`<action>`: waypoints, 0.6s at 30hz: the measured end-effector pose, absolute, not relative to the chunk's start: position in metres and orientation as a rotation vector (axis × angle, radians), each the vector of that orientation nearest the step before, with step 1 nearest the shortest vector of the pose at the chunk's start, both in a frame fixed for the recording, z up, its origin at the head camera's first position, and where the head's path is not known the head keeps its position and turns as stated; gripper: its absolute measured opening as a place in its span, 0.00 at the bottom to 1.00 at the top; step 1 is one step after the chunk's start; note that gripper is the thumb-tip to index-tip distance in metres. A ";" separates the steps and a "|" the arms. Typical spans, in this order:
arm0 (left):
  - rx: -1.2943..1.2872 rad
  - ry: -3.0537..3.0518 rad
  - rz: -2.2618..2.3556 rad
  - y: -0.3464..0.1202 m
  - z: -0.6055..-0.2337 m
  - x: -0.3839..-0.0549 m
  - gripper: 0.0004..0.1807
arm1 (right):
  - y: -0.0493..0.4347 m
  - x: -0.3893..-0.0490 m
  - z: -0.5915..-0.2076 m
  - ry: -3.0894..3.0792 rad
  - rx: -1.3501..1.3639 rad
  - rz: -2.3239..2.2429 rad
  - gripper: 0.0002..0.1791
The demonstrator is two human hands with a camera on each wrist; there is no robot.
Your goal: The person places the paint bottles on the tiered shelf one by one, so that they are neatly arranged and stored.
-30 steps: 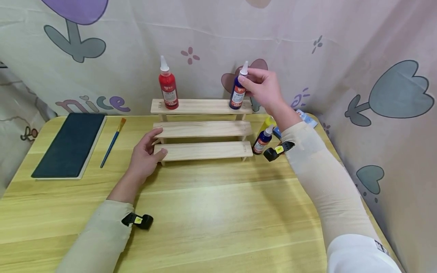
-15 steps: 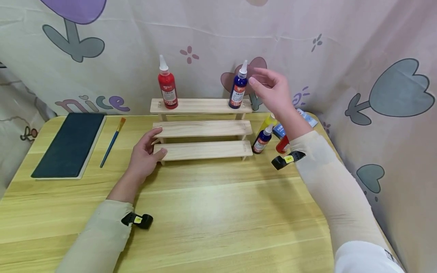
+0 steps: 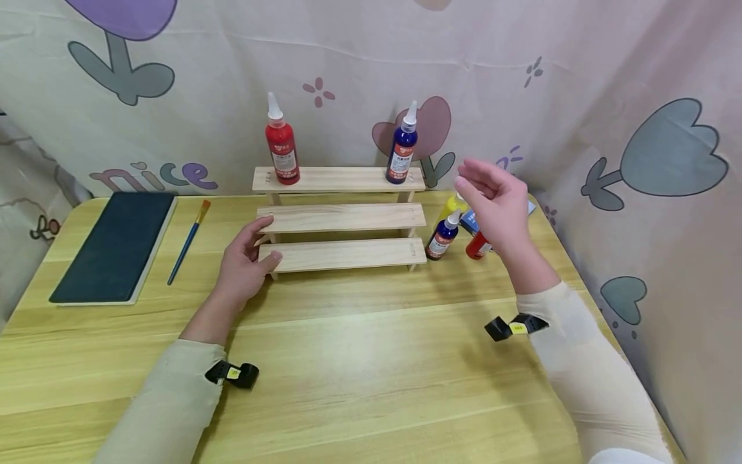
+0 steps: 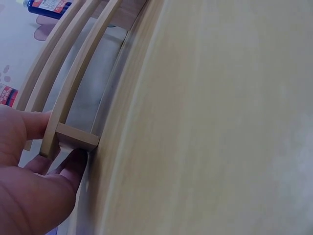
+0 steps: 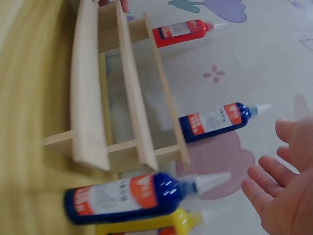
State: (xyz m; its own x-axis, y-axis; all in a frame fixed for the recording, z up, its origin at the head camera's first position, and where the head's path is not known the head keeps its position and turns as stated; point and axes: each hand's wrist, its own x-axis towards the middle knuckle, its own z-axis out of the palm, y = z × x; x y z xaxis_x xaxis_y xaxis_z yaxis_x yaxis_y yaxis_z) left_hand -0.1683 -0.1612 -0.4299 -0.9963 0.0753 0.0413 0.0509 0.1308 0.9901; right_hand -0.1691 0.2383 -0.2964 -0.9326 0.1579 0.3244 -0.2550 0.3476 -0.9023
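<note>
A three-tier wooden shelf (image 3: 342, 218) stands at the back of the table. My left hand (image 3: 245, 261) grips its left end, thumb on the lowest board and fingers behind; the left wrist view shows that hand (image 4: 34, 181) around the board's end. On the top tier, a red paint bottle (image 3: 283, 153) stands at the left and a blue paint bottle (image 3: 401, 154) at the right, both upright with white nozzles. My right hand (image 3: 495, 203) hovers right of the shelf, holding nothing, fingers loosely extended. Below it stand a second blue bottle (image 3: 442, 238), a yellow bottle (image 3: 452, 205) and another red bottle (image 3: 478, 246).
A dark notebook (image 3: 116, 248) and a blue-handled paintbrush (image 3: 189, 243) lie on the left of the table (image 3: 348, 361). A blue item (image 3: 469, 222) lies partly hidden behind my right hand. A patterned curtain (image 3: 232, 71) hangs behind.
My right hand has let go of the blue bottle on the top tier and moved right and down, toward the loose bottles. My left hand stays on the shelf.
</note>
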 end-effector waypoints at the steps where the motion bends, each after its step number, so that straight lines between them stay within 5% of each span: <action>1: 0.130 2.351 2.052 -0.161 -0.430 -0.168 0.39 | 0.240 -0.166 -0.300 -2.246 0.087 1.610 0.20; 18: 0.123 2.348 2.053 -0.161 -0.430 -0.168 0.40 | 0.253 -0.142 -0.358 -2.297 0.013 1.672 0.22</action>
State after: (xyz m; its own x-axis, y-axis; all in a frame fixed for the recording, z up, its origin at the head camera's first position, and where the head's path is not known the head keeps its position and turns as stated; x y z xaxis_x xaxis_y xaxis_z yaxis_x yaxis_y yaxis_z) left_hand -0.1678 -0.1605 -0.4298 -0.9967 0.0721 0.0367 0.0460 0.1320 0.9902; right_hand -0.1417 0.2533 -0.3581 -0.9551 0.1668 0.2448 -0.1818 0.3225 -0.9290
